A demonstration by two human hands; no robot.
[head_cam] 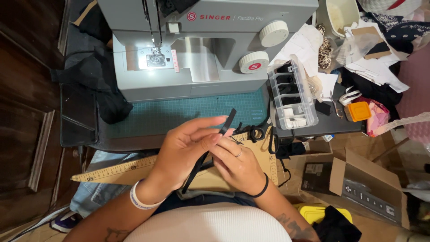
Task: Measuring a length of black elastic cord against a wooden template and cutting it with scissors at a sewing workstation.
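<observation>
Both hands are pinching a narrow black strap (210,148), the left hand (186,150) steadying it upright while the right hand (235,163) is fingering its middle before the sewing machine (197,49).

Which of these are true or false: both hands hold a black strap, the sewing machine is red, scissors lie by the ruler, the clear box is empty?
1. Both the left hand and right hand hold the black strap. True.
2. The sewing machine is red. False: it is grey.
3. Black-handled scissors lie by the wooden ruler. True.
4. The clear compartment box is empty. False: it holds small black and white parts.
</observation>
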